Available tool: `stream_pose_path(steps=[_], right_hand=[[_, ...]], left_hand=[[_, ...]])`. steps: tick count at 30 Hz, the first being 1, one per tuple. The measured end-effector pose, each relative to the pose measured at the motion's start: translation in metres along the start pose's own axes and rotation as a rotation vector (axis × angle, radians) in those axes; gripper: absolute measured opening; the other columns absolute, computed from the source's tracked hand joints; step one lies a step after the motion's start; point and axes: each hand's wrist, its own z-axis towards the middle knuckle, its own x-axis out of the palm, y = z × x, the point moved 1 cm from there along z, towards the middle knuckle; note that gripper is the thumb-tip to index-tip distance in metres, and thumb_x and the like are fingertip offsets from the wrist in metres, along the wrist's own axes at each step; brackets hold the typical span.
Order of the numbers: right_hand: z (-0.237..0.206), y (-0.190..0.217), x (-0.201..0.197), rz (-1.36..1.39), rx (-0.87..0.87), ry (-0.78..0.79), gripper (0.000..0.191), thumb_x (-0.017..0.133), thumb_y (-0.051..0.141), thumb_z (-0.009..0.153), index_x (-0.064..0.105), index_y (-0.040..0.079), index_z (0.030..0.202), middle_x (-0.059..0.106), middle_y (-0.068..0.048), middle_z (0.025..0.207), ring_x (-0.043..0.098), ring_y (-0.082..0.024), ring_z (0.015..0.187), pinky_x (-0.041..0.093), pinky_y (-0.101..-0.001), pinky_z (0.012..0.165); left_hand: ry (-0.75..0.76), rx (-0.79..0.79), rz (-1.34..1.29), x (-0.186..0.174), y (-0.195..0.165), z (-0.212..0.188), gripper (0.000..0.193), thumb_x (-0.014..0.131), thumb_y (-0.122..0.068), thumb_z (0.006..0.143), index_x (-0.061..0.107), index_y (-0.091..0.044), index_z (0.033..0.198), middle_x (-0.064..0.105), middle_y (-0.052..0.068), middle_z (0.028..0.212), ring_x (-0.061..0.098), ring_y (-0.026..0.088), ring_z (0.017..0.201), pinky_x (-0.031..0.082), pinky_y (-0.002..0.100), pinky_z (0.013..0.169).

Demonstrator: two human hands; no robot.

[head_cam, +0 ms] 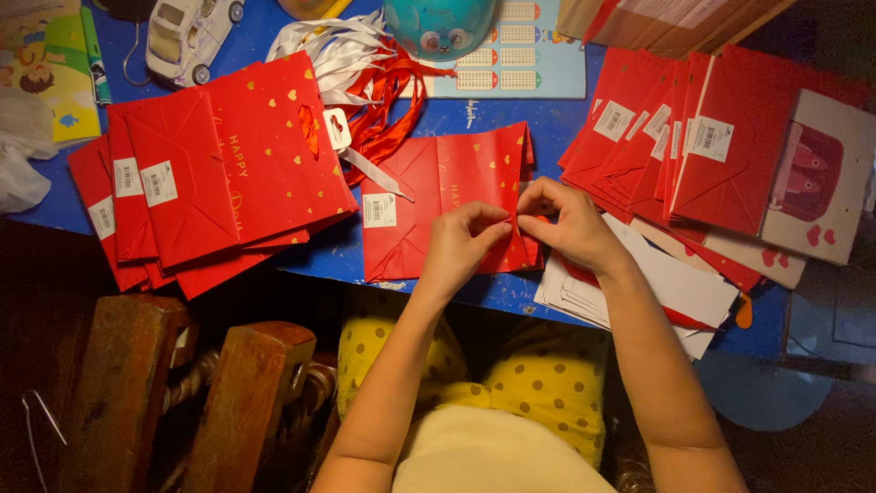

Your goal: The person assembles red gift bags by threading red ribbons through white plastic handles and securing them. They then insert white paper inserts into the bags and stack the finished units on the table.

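Centrally, left hand and right hand pinching flat red gift bag, bag stacks flanking, ribbons behind

The red gift bags are smooth, slightly glossy paper with shiny gold hearts. The ribbons look satiny. The blue table is matt; the chair is dark, worn wood.

Hidden under left hand and right hand: right part of flat red gift bag, pinched spot between fingertips unreadable. Cut off by top edge: toy car, teal round object, cardboard box. Mostly buried beneath right-hand red stack: white sheets.
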Motion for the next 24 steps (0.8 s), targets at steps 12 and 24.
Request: stream_pose_path(steps=[12,24], right_hand=[[0.003,0.018,0.001,-0.159,-0.144,0.012,0.038,0.066,0.007,0.088,0.061,0.005,0.125,0.057,-0.005,0.104,0.061,-0.013,0.085,0.050,-0.0273,0.082],[0.002,0.016,0.000,-0.254,-0.115,0.007,0.015,0.068,0.011,0.088,0.070,0.006,0.102,0.061,-0.005,0.092,0.060,-0.015,0.078,0.049,-0.0287,0.072]], left_hand=[[-0.122,-0.018,-0.092,0.008,0.000,-0.004,0.011,0.060,-0.009,0.101,0.062,0.002,0.100,0.077,0.010,0.088,0.076,0.013,0.076,0.062,0.026,0.067],[-0.190,-0.024,-0.662,-0.016,0.012,0.005,0.015,0.050,-0.013,0.109,0.047,0.001,0.114,0.070,0.025,0.122,0.074,0.023,0.098,0.064,0.035,0.087]])
